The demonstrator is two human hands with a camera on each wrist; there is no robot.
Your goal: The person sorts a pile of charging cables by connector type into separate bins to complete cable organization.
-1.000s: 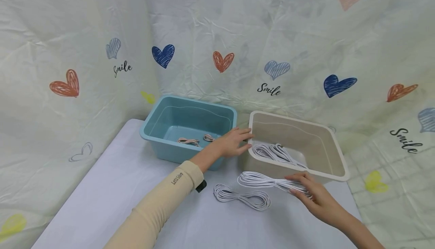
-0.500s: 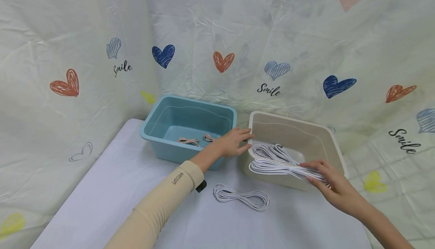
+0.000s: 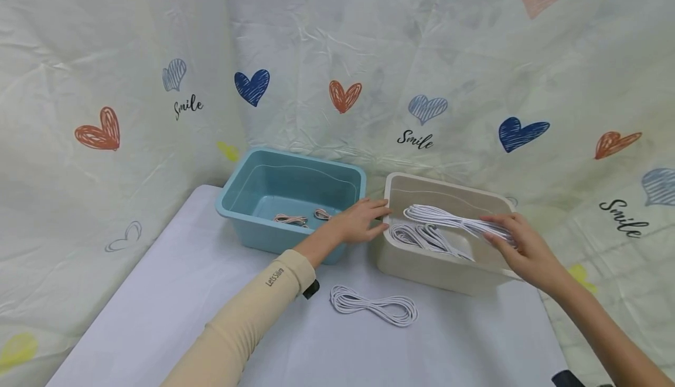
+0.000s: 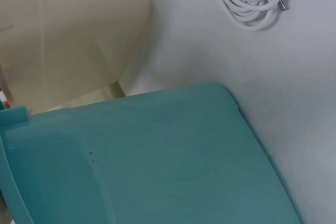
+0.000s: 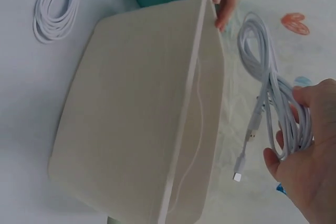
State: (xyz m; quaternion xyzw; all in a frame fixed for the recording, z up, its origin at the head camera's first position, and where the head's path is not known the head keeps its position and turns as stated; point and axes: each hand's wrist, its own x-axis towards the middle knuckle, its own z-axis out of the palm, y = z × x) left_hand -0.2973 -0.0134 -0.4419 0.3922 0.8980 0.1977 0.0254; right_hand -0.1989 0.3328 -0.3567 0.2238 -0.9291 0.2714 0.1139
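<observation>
White cable bundle (image 3: 448, 219) is held above the beige bin (image 3: 392, 258), pinched at its right end between the thumb and curled fingers (image 5: 304, 108) of the right hand (image 3: 519, 246). The bin's left rim is touched by the left hand (image 3: 361, 221), fingers seemingly straight and loosely together. Another coil (image 3: 374, 306) lies on the table (image 3: 158, 293).

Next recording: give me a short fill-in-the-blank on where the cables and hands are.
The right hand holds a coiled white cable above the ____ bin.
The left hand rests on that bin's ____.
The blue bin holds two ____ cables.
Another white coil lies on the ____.

Missing words: beige; rim; pink; table
</observation>
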